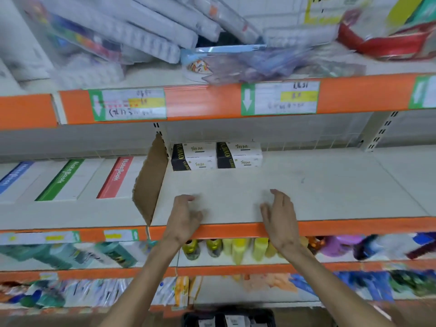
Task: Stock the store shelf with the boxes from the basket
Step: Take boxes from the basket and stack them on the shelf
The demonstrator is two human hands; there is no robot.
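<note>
The black-and-white boxes (193, 156) already stocked are being kept at the back of the shelf (330, 185), well beyond the fingertips of both hands and roughly between them. They are being stacked two high in two piles that sit just beside each other. Each box is lying flat with its long axis running across, from the left hand's side to the right hand's, and its black printed band is pointing toward the left hand's side.

More boxes (232, 322) are being carried in the dark basket (188, 319), far below the wrists; how they are lying cannot be told.

The boxes are being judged light, stiff and smooth-faced, likely to dent at corners rather than break. They are probably best taken across the long sides, one palm on each.

The left hand (186, 218) and the right hand (280, 218) are being held empty above the shelf's front edge, palms facing, fingers loosely curled, with nothing grasped.

A brown cardboard divider (151, 182) is standing just outside the left hand, with notebooks (63, 180) beyond it. Yellow bottles (238, 251) are being kept beneath both wrists.
</note>
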